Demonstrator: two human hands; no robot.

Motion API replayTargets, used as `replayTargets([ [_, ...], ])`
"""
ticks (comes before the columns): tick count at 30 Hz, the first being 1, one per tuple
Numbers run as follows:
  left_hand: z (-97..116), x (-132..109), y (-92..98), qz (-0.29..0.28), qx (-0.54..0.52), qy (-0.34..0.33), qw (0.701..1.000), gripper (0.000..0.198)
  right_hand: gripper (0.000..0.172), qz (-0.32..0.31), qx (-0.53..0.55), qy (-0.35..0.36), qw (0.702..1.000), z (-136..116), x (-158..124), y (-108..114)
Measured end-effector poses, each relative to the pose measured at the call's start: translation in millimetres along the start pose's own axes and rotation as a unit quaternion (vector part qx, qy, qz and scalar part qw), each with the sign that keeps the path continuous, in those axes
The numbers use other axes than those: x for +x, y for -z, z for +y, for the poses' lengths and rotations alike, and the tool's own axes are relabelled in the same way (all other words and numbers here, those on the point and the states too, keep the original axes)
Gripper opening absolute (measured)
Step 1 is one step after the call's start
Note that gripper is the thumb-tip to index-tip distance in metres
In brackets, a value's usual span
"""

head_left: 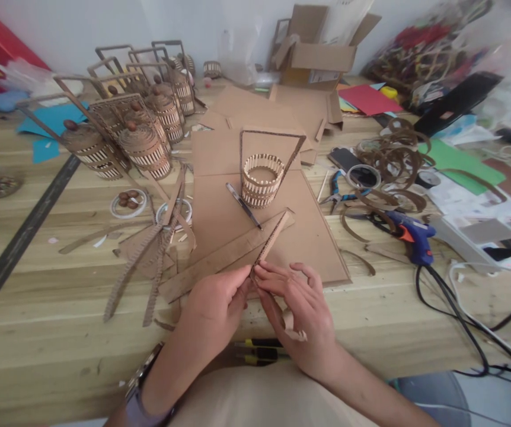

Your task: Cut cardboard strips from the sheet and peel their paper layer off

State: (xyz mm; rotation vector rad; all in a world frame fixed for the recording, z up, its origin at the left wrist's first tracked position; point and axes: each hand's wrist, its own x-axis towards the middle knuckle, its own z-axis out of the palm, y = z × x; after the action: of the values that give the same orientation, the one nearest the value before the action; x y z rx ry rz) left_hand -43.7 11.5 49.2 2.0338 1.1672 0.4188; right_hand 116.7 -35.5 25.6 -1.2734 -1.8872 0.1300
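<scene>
A narrow cardboard strip [275, 238] with a corrugated edge is pinched between both hands near the front of the table. My left hand [220, 299] closes its thumb and fingers on the strip's near end. My right hand [297, 302] presses the same strip from the other side, and a curled, peeled piece of paper [294, 326] hangs by its palm. Beyond the hands lies a flat cardboard piece [220, 255], with a pen [243, 206] above it. Farther off stands a small round basket [262, 181] of upright sticks and cardboard bands, with an angular handle.
Several lidded baskets [144, 148] stand at the back left. Corrugated strips [149, 267] lie left of the cardboard sheet [322, 237]. To the right are pliers [339, 191], a tape roll [364, 176], coiled strips [398, 154] and a blue glue gun [415, 234] with cords. Cutters [259, 351] lie by my body.
</scene>
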Motion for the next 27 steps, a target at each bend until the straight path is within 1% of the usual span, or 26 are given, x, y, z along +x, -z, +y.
replayTargets([
  [6,-4.3,-1.7,7.3,-0.006,-0.005,-0.030,1.000,0.024,0.020,0.034,0.038,-0.024,0.998,-2.3,1.1,1.1],
  [8,-4.6,-0.9,9.1,-0.010,-0.007,-0.030,0.999,0.025,0.020,0.043,0.050,-0.030,0.997,-2.6,1.2,0.9],
  [12,-1.7,2.1,8.4,-0.040,0.004,0.014,0.999,0.023,0.018,0.037,0.056,-0.029,0.997,-2.4,1.2,-0.7],
  [14,0.6,3.4,7.0,-0.045,0.001,0.036,0.998,0.022,0.015,0.027,0.053,-0.026,0.998,-1.5,1.3,-1.4],
  [16,2.7,4.1,5.9,-0.037,0.006,0.046,0.998,0.023,0.014,0.022,0.034,-0.021,0.999,-0.1,1.6,-1.6],
  [19,4.8,4.0,4.8,-0.021,0.019,0.035,0.999,0.021,0.016,0.024,0.006,-0.014,1.000,1.5,2.3,-1.4],
  [24,5.1,2.9,4.0,0.009,-0.010,-0.005,1.000,0.024,0.020,0.033,0.014,-0.013,0.999,1.1,2.9,0.2],
  [27,2.8,2.5,6.7,0.004,-0.024,-0.009,1.000,0.026,0.021,0.036,0.029,-0.026,0.999,1.3,2.9,0.8],
])
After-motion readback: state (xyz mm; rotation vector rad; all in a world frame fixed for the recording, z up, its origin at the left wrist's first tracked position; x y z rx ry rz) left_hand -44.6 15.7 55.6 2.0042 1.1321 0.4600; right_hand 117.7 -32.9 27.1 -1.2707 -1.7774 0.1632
